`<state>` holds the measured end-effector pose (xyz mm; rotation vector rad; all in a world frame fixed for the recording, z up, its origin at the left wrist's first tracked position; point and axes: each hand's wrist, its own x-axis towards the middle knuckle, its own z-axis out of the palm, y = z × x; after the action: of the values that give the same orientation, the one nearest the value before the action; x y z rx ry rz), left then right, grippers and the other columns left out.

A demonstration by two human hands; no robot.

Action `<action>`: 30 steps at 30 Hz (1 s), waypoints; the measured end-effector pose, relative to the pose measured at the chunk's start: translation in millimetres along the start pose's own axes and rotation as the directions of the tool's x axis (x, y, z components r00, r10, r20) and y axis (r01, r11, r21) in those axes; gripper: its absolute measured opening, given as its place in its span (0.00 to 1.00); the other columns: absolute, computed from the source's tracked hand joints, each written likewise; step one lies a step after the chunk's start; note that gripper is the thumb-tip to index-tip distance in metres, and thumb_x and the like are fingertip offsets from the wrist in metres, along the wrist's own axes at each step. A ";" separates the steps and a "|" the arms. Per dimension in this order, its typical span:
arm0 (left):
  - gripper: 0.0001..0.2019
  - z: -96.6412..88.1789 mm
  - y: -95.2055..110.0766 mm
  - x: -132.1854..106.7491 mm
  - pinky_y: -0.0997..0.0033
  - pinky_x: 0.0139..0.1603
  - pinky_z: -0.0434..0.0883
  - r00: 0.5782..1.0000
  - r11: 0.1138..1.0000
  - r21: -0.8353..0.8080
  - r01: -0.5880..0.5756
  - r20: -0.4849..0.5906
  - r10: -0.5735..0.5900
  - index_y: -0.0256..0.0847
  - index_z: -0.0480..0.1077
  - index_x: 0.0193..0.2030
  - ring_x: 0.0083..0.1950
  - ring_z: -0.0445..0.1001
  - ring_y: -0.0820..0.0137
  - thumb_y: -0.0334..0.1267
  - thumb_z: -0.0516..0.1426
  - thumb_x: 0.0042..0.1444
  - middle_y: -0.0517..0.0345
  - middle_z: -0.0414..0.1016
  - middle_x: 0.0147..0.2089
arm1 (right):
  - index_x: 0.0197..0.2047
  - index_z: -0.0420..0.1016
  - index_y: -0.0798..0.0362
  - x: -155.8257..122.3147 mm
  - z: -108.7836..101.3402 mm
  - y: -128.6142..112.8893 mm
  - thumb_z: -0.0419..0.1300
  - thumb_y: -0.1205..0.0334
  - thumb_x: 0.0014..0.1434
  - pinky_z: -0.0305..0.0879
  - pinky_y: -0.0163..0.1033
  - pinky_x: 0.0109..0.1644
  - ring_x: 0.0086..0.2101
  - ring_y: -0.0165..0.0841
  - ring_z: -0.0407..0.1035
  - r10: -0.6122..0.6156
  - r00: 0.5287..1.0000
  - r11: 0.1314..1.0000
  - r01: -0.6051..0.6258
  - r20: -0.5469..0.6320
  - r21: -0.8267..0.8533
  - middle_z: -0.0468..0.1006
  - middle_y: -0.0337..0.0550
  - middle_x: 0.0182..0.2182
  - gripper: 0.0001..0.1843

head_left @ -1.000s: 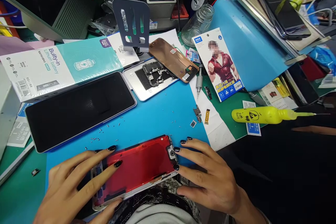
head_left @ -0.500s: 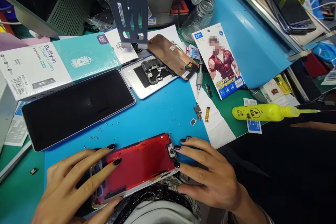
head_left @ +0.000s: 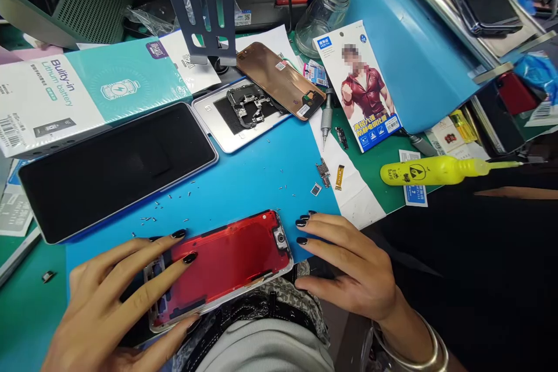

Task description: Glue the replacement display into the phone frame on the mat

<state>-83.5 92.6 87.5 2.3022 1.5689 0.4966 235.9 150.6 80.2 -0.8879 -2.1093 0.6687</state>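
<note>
A phone frame with a red inner face and a silver rim lies at the near edge of the blue mat. My left hand grips its left end, fingers across the top and thumb along the near side. Just off the frame's right end, my right hand is open, fingers apart, holding nothing. A small camera-like round part sits in the frame's right end. Tiny screws are scattered on the blue mat beyond it.
Left, a dark-screened phone lies before a battery box. Behind are a silver plate, a bronze phone panel and a grey stand. To the right lie a screwdriver, a gold flex cable and a yellow bottle.
My right hand has come away from the frame's right end, leaving a small gap. My left hand keeps its hold. The whole view has shifted slightly.
</note>
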 end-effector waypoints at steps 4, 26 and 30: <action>0.20 -0.8 -1.1 0.3 0.38 0.53 0.62 1.000 1.000 -0.009 0.009 0.005 -0.009 0.54 0.67 0.57 0.57 0.66 0.42 0.39 0.58 0.57 0.52 0.67 0.61 | 0.46 0.74 0.63 -0.6 0.1 0.3 0.70 0.62 0.56 0.74 0.50 0.53 0.49 0.41 0.71 -0.010 1.000 1.000 0.010 -0.005 0.001 0.78 0.58 0.45 0.17; 0.21 -0.9 -0.7 5.6 0.43 0.52 0.61 0.997 0.997 0.033 -0.071 -0.027 0.072 0.49 0.69 0.56 0.55 0.67 0.44 0.39 0.62 0.55 0.45 0.70 0.57 | 0.41 0.77 0.62 -3.0 1.6 0.1 0.68 0.63 0.58 0.75 0.53 0.52 0.50 0.43 0.70 -0.031 0.998 0.999 0.031 0.047 -0.009 0.77 0.58 0.45 0.11; 0.21 -0.4 -2.2 3.5 0.43 0.55 0.61 0.998 0.998 0.039 -0.055 -0.020 0.056 0.52 0.69 0.57 0.56 0.67 0.45 0.40 0.61 0.56 0.49 0.69 0.59 | 0.42 0.76 0.62 -2.3 2.6 0.3 0.68 0.63 0.57 0.75 0.52 0.52 0.50 0.43 0.70 -0.023 0.999 1.000 0.023 0.045 -0.009 0.78 0.58 0.45 0.13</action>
<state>-84.4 96.7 87.3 2.3824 1.5399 0.5103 235.1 148.6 77.5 -0.8602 -2.1608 0.6727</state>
